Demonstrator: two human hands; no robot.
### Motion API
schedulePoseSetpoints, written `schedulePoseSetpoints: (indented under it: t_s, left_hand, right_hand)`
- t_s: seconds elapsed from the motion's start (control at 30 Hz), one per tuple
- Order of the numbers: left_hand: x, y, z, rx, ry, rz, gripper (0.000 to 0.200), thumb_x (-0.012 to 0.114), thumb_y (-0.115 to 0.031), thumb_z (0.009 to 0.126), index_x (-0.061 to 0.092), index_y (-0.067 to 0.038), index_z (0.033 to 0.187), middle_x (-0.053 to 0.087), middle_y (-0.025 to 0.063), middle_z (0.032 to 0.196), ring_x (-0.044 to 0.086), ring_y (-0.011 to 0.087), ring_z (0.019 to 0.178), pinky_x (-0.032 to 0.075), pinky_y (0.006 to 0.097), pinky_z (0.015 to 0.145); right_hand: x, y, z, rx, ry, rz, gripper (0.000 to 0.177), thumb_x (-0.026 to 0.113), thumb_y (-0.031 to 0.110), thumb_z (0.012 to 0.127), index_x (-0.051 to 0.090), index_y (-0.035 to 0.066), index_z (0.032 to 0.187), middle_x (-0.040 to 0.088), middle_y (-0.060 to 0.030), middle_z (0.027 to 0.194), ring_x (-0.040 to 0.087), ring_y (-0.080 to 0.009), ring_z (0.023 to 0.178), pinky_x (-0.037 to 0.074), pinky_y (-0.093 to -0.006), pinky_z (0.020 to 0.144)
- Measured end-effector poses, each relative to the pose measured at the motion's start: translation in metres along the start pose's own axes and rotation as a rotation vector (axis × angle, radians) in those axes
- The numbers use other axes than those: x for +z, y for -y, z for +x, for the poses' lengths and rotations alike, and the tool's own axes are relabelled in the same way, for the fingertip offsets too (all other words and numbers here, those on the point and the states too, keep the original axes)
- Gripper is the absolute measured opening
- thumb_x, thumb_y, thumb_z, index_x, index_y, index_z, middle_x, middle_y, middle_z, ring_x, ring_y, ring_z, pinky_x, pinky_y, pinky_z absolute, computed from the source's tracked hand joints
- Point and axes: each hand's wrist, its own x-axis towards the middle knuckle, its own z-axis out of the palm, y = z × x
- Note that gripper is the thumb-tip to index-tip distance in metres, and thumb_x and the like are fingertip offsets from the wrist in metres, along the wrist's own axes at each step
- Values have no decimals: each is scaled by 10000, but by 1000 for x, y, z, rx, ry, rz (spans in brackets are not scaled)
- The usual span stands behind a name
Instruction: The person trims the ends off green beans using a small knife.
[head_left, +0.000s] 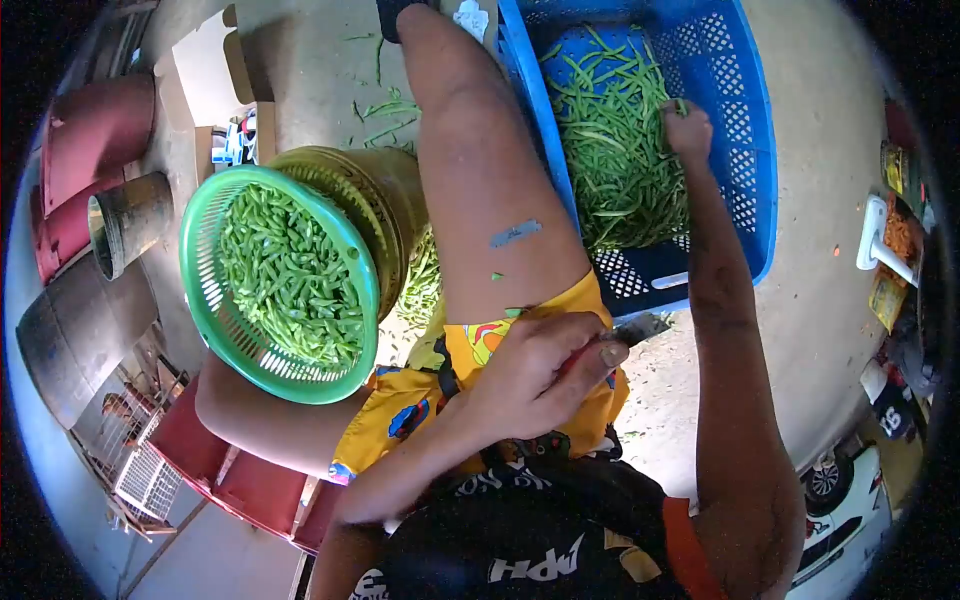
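Observation:
My left hand [530, 385] is closed in front of my lap, around a small red thing [573, 360] that is mostly hidden by the fingers. My right hand [687, 132] reaches into a blue plastic crate [752, 130] and is closed, with a bit of green bean showing at the fingers. Long whole green beans [615, 150] lie heaped in that crate. To the left of my knee, a green basket [190, 250] holds short cut bean pieces [285, 270]. It leans tilted against a yellowish-brown bucket [395, 190].
Loose beans [390, 115] lie on the concrete floor beyond the bucket. An open cardboard box [265, 130] stands at the upper left. Dark red chairs [95, 140] and a dark cylindrical container [130, 220] are at the left. A white car [850, 520] shows at lower right.

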Motion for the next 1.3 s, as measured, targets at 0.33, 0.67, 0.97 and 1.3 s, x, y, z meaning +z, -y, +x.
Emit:
schedulePoseSetpoints:
  t_s: [0.33,0.67,0.97,1.3]
  left_hand:
    - [-1,9,2,40,7,-16,251,616,-113,997,589,19,785,533,164,631,557,320,551,406,435,534]
    - [-5,14,-4,28,11,-22,257,552,-145,1047,644,16,869,518,83,625,512,171,537,397,326,527]
    - [-3,16,-4,18,20,-12,300,547,-198,1064,647,4,865,492,55,615,498,146,551,398,316,530]
    - [-3,8,2,8,-38,-58,260,625,-108,1001,573,27,784,483,157,589,486,294,491,377,413,507]
  right_hand:
    - [-45,21,-61,-215,519,87,224,700,234,894,786,138,1077,745,-168,900,712,-358,806,558,-454,771]
    - [-5,1,-80,-505,693,-192,300,749,209,885,752,123,1173,722,-167,1064,703,-333,955,568,-456,847]
    - [-37,-10,-65,-140,87,148,483,735,423,894,738,19,1160,746,-239,952,748,-338,874,559,-417,798]
    - [19,11,-50,-137,230,-422,428,758,357,867,733,-52,992,735,-247,952,740,-386,905,582,-488,872]
